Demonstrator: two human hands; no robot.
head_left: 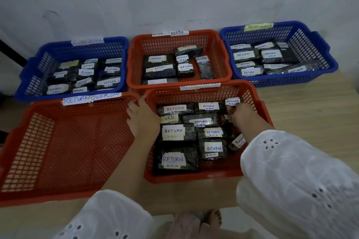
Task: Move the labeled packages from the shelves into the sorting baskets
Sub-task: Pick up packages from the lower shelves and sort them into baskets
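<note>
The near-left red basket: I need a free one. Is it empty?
Empty: the near-left red basket shows only its bare mesh floor, nothing inside.

Dark packages (175, 159) with white RETURN labels are lying flat in the left blue basket (31, 77), the right blue basket (287, 81), the back red basket (174, 42) and the front right red basket (194, 177), while the front left red basket (77, 151) is showing only its mesh floor on the counter (310, 103).

baskets (64, 147): three orange-red, two blue | packages (175, 158): dark, perhaps speckled, white labels | sleeves (303, 180): white eyelet
</note>
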